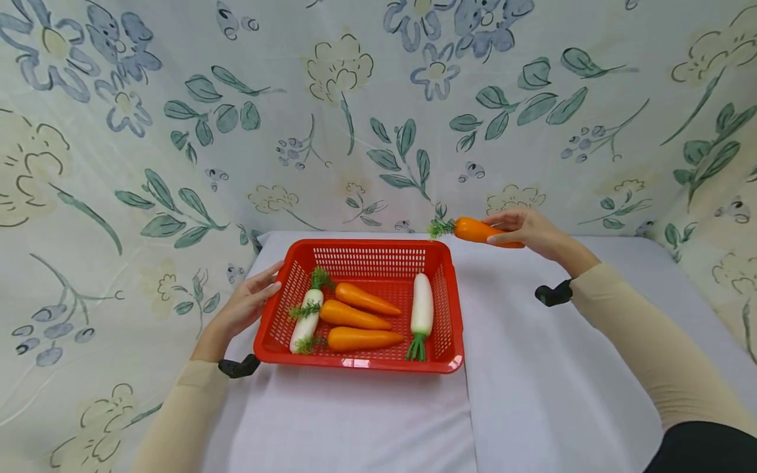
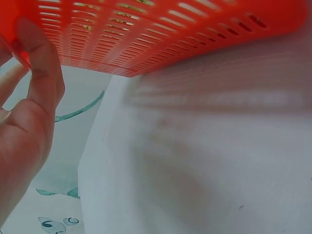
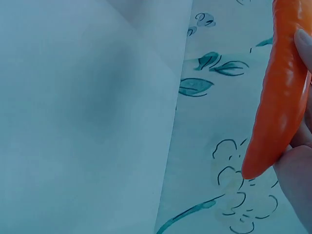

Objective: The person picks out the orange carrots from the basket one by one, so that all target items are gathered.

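An orange carrot [image 1: 473, 230] with a leafy green top is held in my right hand [image 1: 529, 233], up and to the right of a red plastic basket [image 1: 361, 363]. In the right wrist view the carrot [image 3: 280, 97] shows its tapered end beside the thumb. My left hand [image 1: 251, 302] grips the basket's left rim, and in the left wrist view its fingers [image 2: 41, 63] bend at the slotted wall. Inside the basket lie three carrots [image 1: 357, 315] side by side, a white radish [image 1: 304, 322] at the left, partly covered by carrot greens, and another white radish [image 1: 422, 305] at the right.
A white cloth [image 1: 532, 368] covers the table, with a seam running toward the front. Behind and to the left hangs a flower-patterned cloth [image 1: 378, 85]. Black bands with small cameras sit on both wrists.
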Demonstrator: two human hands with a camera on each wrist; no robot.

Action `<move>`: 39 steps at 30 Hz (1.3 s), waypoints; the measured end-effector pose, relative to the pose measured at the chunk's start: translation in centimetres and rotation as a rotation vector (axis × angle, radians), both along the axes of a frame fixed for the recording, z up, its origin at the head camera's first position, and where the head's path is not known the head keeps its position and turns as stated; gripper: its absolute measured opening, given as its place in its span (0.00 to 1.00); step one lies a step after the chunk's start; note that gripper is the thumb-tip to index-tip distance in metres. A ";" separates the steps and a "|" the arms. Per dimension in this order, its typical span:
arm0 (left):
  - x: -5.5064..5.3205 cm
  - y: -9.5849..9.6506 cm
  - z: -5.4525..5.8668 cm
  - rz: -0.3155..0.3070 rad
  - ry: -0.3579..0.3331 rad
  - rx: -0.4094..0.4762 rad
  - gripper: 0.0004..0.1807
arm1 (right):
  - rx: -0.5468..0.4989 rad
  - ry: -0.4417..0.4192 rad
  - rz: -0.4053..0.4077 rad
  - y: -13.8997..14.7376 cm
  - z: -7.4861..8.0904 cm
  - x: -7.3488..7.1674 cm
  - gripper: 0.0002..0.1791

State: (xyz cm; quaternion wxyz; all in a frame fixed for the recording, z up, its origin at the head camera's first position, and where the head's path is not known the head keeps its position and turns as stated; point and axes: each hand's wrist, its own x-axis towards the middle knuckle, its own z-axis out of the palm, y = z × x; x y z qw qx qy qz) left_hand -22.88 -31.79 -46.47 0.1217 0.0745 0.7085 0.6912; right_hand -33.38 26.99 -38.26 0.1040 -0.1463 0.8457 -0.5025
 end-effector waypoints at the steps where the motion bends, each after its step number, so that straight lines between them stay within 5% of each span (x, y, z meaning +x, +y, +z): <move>1: 0.0 0.0 0.0 0.001 -0.002 -0.002 0.32 | 0.008 -0.003 -0.008 0.4 -0.2 -0.1 0.27; 18: 0.2 0.1 0.1 0.003 -0.026 0.017 0.32 | 0.067 -0.097 0.011 6.1 -5.3 -0.6 0.30; 39: 0.2 0.2 0.1 0.019 -0.026 -0.009 0.33 | 0.123 -0.125 -0.037 6.8 -9.9 -0.6 0.27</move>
